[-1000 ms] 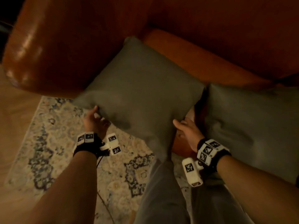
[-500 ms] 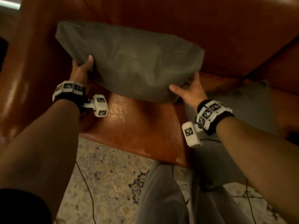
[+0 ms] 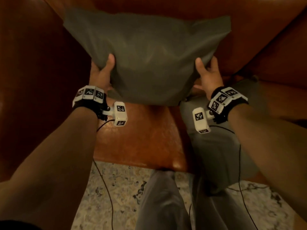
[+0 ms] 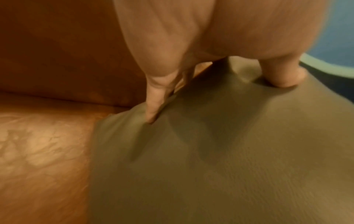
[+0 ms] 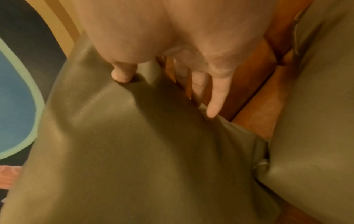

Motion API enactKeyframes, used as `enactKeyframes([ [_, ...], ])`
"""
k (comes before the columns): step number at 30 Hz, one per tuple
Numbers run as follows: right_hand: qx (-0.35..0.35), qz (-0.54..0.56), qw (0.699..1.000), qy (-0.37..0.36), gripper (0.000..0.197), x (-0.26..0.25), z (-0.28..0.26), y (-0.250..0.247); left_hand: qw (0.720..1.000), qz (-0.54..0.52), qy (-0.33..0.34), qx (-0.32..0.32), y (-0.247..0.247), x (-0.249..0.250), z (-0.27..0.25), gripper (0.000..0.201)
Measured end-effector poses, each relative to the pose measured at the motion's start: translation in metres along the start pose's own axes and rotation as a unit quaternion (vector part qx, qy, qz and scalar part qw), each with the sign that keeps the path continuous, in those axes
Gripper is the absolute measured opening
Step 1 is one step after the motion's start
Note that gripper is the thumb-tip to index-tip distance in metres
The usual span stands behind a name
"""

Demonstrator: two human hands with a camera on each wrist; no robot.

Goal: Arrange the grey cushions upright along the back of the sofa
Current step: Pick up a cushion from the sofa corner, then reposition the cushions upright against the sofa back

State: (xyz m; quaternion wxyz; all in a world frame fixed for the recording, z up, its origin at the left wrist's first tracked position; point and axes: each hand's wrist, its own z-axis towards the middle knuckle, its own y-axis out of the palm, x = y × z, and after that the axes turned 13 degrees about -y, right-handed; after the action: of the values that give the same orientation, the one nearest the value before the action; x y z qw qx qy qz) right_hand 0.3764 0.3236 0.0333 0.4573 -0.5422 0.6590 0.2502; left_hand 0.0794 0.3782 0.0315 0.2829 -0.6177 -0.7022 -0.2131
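Item: grey cushion [image 3: 149,55], one of two, held clear of the seat [image 3: 141,133] and close up to the sofa back [image 3: 166,5], top edge high, roughly upright. Left hand [image 3: 101,73]: thumb pressed into the front face, fingers [image 4: 153,106] tucked behind the lower left corner, so I pinch the cushion rather than cup it. Right hand [image 3: 209,75]: the same on the lower right corner, thumb dimpling the front, fingers [image 5: 216,103] reaching round the back edge. Reason for this hold, as I judge it: gripping both bottom corners keeps the soft filling from sagging and lets me steer the base into the crease where seat meets back. Second cushion [image 3: 216,146]: lying flat on the seat to my right, just beside my right wrist, not yet stood up. Sofa arm [image 3: 41,80]: at my left, a natural stop for this one's side. Remaining, by my estimate: lower the base, lean the top back, then the other.
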Motion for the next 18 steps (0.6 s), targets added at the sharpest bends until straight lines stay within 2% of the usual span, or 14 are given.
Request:
enactKeyframes([
  [2,-0.01,0.008,1.0,0.001,0.078,-0.001,0.001,-0.005,0.999,-0.039,0.01,0.023,-0.008,-0.011,0.0,0.066],
  [3,-0.008,0.018,1.0,-0.001,0.072,0.0,0.0,-0.012,0.996,-0.071,0.008,0.061,-0.015,-0.022,0.001,0.063],
  [5,-0.008,0.011,1.0,-0.003,0.057,0.009,-0.006,-0.033,0.978,-0.105,-0.032,0.177,-0.027,-0.052,0.0,0.058],
  [6,-0.003,-0.011,1.0,0.004,0.05,0.019,-0.012,-0.051,0.97,-0.07,-0.061,0.226,-0.027,-0.068,-0.001,0.055],
  [7,0.006,-0.03,0.999,0.013,0.044,0.031,-0.018,-0.071,0.965,0.004,-0.097,0.243,-0.02,-0.085,-0.005,0.05],
  [8,0.03,-0.058,0.997,0.029,0.038,0.048,-0.027,-0.099,0.961,0.096,-0.134,0.222,-0.005,-0.102,-0.015,0.044],
  [9,0.065,-0.088,0.993,0.045,0.036,0.069,-0.035,-0.128,0.955,0.187,-0.144,0.178,0.015,-0.116,-0.027,0.038],
  [11,0.138,-0.183,0.969,0.095,0.043,0.107,-0.056,-0.192,0.938,0.329,-0.069,0.08,0.067,-0.138,-0.051,0.029],
  [13,0.157,-0.306,0.925,0.163,0.056,0.134,-0.085,-0.246,0.914,0.405,0.015,0.015,0.12,-0.148,-0.063,0.024],
  [14,0.165,-0.324,0.908,0.207,0.057,0.149,-0.102,-0.271,0.892,0.448,0.055,-0.004,0.147,-0.149,-0.065,0.025],
  [16,0.177,-0.279,0.899,0.289,0.057,0.182,-0.13,-0.31,0.837,0.536,0.104,-0.04,0.2,-0.148,-0.069,0.032],
  [18,0.174,-0.181,0.899,0.358,0.057,0.217,-0.149,-0.329,0.775,0.617,0.109,-0.077,0.245,-0.15,-0.067,0.056],
])
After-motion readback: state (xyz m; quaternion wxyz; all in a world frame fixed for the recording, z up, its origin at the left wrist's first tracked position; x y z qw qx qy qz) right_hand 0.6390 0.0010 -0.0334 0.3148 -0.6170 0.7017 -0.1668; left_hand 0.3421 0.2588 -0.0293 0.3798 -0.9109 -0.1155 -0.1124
